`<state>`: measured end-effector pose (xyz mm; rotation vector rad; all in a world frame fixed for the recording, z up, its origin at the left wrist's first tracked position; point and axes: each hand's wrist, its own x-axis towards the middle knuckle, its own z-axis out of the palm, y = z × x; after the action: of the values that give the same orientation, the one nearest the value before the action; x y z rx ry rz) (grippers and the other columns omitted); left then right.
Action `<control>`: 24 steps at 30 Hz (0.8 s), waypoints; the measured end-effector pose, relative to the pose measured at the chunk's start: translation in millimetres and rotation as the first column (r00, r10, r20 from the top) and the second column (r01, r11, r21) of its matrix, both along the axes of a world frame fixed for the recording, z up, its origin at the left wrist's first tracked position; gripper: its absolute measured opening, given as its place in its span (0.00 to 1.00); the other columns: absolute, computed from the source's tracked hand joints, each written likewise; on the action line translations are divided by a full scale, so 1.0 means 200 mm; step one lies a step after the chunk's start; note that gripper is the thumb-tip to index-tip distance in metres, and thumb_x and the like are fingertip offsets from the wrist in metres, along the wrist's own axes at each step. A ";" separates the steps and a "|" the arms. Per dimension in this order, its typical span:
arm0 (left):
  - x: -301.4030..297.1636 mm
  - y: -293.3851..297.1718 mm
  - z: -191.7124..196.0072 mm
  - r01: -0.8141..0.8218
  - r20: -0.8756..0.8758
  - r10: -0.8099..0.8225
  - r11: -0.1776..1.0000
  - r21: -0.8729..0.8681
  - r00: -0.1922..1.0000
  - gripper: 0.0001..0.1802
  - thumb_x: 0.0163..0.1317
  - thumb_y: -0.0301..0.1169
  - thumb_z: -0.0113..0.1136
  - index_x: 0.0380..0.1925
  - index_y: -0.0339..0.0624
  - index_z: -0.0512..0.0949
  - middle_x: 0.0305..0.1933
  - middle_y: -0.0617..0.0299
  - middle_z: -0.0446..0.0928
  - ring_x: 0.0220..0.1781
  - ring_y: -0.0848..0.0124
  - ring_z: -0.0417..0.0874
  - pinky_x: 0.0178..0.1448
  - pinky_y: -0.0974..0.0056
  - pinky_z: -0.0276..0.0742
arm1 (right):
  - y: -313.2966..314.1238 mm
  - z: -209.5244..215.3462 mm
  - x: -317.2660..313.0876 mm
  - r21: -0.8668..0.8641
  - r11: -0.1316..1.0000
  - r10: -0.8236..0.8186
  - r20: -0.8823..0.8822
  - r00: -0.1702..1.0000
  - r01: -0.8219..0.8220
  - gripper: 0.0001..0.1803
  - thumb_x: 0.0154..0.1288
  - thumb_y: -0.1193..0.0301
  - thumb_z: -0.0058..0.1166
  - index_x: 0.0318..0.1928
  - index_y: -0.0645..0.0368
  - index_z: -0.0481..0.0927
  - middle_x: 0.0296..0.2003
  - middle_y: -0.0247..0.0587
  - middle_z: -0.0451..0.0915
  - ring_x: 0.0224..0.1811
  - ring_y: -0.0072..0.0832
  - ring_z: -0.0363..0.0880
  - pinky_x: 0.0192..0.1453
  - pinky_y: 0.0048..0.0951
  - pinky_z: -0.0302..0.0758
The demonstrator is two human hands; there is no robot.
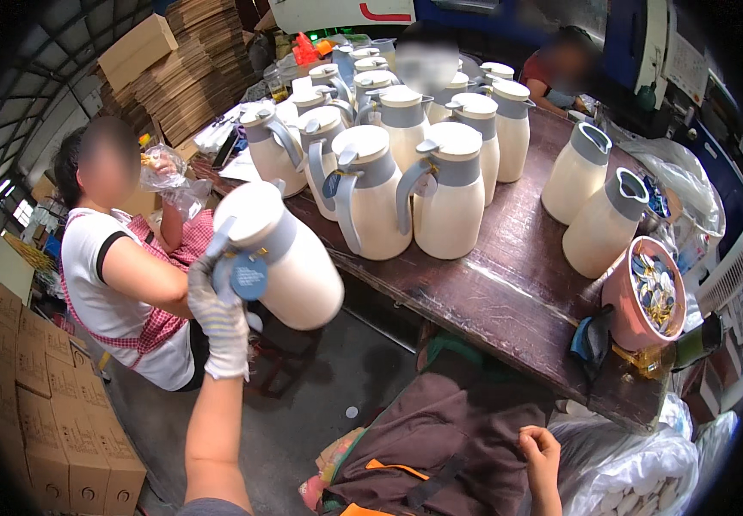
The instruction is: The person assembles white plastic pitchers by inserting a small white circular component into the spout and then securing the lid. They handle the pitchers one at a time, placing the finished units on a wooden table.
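Note:
In a striped work glove, my left hand (219,322) grips the grey handle of a cream vacuum jug (298,279). The jug is tilted in the air off the table's near left edge, its white lid on, a round blue tag hanging by the handle. Low on the right, my bare right hand (542,456) is loosely closed in front of my dark brown apron (457,421), and nothing shows in its fingers. Several lidded jugs (449,202) stand grouped on the dark wooden table (509,267). Two lidless jugs (576,176) stand farther right.
A pink bucket (619,314) of tags sits at the table's right corner, above a plastic bag (638,473) of pale pieces. At left a person (131,284) in a checked apron handles clear plastic; another person (543,77) is across the table. Cartons (53,413) line the left.

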<state>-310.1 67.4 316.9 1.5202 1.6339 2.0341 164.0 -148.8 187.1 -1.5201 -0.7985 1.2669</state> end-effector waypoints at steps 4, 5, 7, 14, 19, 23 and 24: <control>-0.24 0.46 -0.04 -0.151 -0.044 0.162 0.969 0.196 0.986 0.17 0.62 0.27 0.58 0.50 0.32 0.73 0.47 0.57 0.77 0.48 0.69 0.77 0.55 0.66 0.73 | 0.07 0.04 -0.06 -0.038 0.998 0.040 -0.029 0.999 -0.041 0.08 0.63 0.77 0.59 0.42 0.65 0.78 0.36 0.31 0.79 0.37 0.15 0.75 0.44 0.16 0.72; -0.32 0.60 -0.08 -0.130 -0.057 0.150 0.955 0.267 0.987 0.17 0.61 0.26 0.59 0.50 0.33 0.73 0.48 0.57 0.78 0.48 0.69 0.78 0.56 0.65 0.72 | 0.08 0.06 -0.07 -0.045 0.998 0.041 -0.050 0.998 -0.043 0.09 0.62 0.77 0.59 0.43 0.65 0.78 0.36 0.31 0.80 0.38 0.15 0.76 0.44 0.16 0.72; -0.25 0.79 -0.04 -0.076 0.017 0.075 0.948 0.309 0.997 0.21 0.57 0.32 0.67 0.48 0.36 0.72 0.46 0.59 0.78 0.45 0.70 0.78 0.54 0.64 0.73 | 0.09 0.03 -0.08 -0.026 0.998 0.048 0.004 0.999 -0.048 0.10 0.64 0.73 0.58 0.44 0.61 0.77 0.36 0.31 0.80 0.34 0.18 0.79 0.39 0.17 0.72; -0.16 1.26 -0.30 -0.231 -0.061 0.238 0.968 0.099 0.969 0.24 0.64 0.36 0.61 0.55 0.34 0.71 0.46 0.50 0.79 0.48 0.61 0.79 0.56 0.57 0.71 | 0.03 -0.08 -0.05 -0.125 0.987 -0.102 -0.017 0.995 0.099 0.22 0.66 0.62 0.59 0.57 0.59 0.74 0.49 0.41 0.78 0.44 0.29 0.79 0.51 0.31 0.75; -0.33 1.43 -0.41 -0.301 -0.254 0.281 0.953 -0.043 0.925 0.21 0.66 0.33 0.56 0.57 0.35 0.72 0.51 0.48 0.78 0.53 0.60 0.76 0.61 0.59 0.67 | 0.21 0.16 0.13 0.064 0.984 -0.172 0.066 0.983 0.168 0.20 0.66 0.76 0.56 0.57 0.61 0.69 0.45 0.38 0.78 0.46 0.24 0.78 0.51 0.26 0.77; -0.34 1.52 -0.50 -0.346 -0.412 0.277 0.933 -0.102 0.868 0.24 0.64 0.35 0.58 0.57 0.35 0.72 0.48 0.48 0.79 0.49 0.61 0.78 0.56 0.60 0.70 | 0.31 0.29 0.10 0.099 0.987 -0.140 0.126 0.982 0.128 0.21 0.67 0.74 0.56 0.59 0.60 0.69 0.48 0.40 0.77 0.50 0.25 0.77 0.54 0.26 0.75; -0.38 1.52 -0.53 -0.339 -0.444 0.264 0.936 -0.097 0.856 0.24 0.64 0.36 0.59 0.57 0.35 0.72 0.47 0.48 0.79 0.48 0.62 0.78 0.55 0.60 0.71 | 0.32 0.26 0.08 0.080 0.994 -0.087 0.141 0.986 0.077 0.22 0.67 0.73 0.57 0.59 0.60 0.69 0.48 0.40 0.77 0.51 0.25 0.77 0.55 0.26 0.75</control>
<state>-385.3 371.0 211.0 1.8341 2.2789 1.7021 179.6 -85.1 238.7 -1.5815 -0.8572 1.0653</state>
